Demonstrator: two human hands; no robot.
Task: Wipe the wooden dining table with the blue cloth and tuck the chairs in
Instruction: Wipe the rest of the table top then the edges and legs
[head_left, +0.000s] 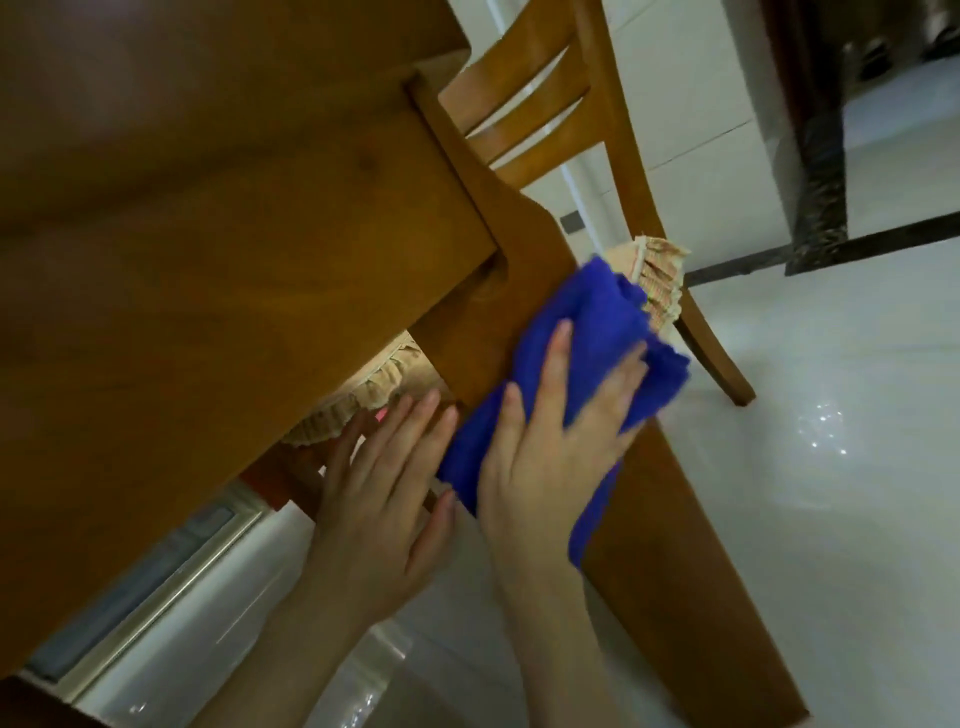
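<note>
The view is tilted. The wooden dining table (208, 234) fills the upper left, and its thick leg (675, 545) runs down toward the lower right. My right hand (545, 457) lies flat on the blue cloth (597, 322) and presses it against this leg, fingers spread. My left hand (374, 499) is just left of the cloth with its fingers apart. It holds nothing, and its fingertips are near the leg and the frilled seat cushion (363, 395). A wooden chair (524, 88) with a slatted back stands pushed in close behind the table corner.
The chair's beige frilled cushion (660, 280) sticks out behind the cloth, and one chair leg (717, 364) rests on the glossy white tile floor (831, 467). A dark speckled stone post (821, 182) stands at the upper right. A pale door or window frame (156, 571) shows at the lower left.
</note>
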